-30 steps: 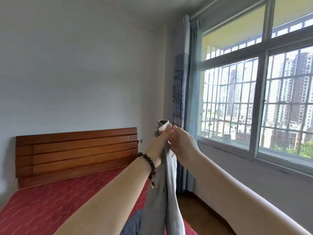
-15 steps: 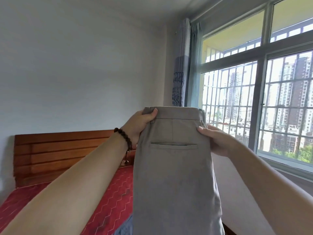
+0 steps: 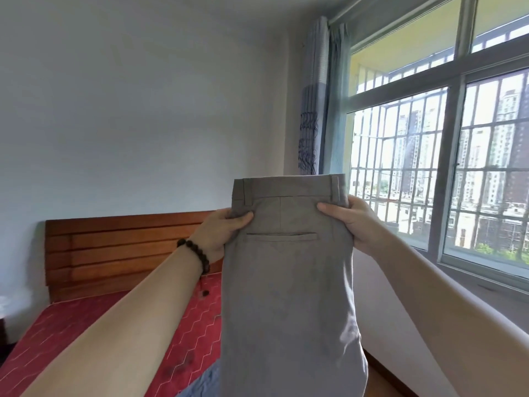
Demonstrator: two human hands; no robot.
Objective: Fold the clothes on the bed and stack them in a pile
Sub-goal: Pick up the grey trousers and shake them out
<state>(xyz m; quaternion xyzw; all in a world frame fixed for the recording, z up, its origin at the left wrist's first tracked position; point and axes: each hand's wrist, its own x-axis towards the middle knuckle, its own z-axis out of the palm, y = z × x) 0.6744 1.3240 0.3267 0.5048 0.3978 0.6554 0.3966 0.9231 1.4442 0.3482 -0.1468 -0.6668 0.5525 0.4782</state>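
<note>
Grey trousers (image 3: 289,296) hang upright in front of me, folded lengthwise, waistband at the top and a back pocket facing me. My left hand (image 3: 220,233), with a dark bead bracelet on the wrist, pinches the left edge just below the waistband. My right hand (image 3: 352,222) grips the right edge at the same height. The trouser legs drop out of view at the bottom. A bit of blue-grey cloth (image 3: 200,382) shows on the bed below.
A bed with a red patterned cover (image 3: 86,339) and a wooden headboard (image 3: 120,247) lies at the lower left. A barred window (image 3: 429,167) and a blue curtain (image 3: 320,96) fill the right side. Wooden floor (image 3: 380,379) shows at the bed's right.
The hands were together pinching a bunched garment; they moved apart and spread the trousers flat. Since then both hands slid a little down from the waistband's top.
</note>
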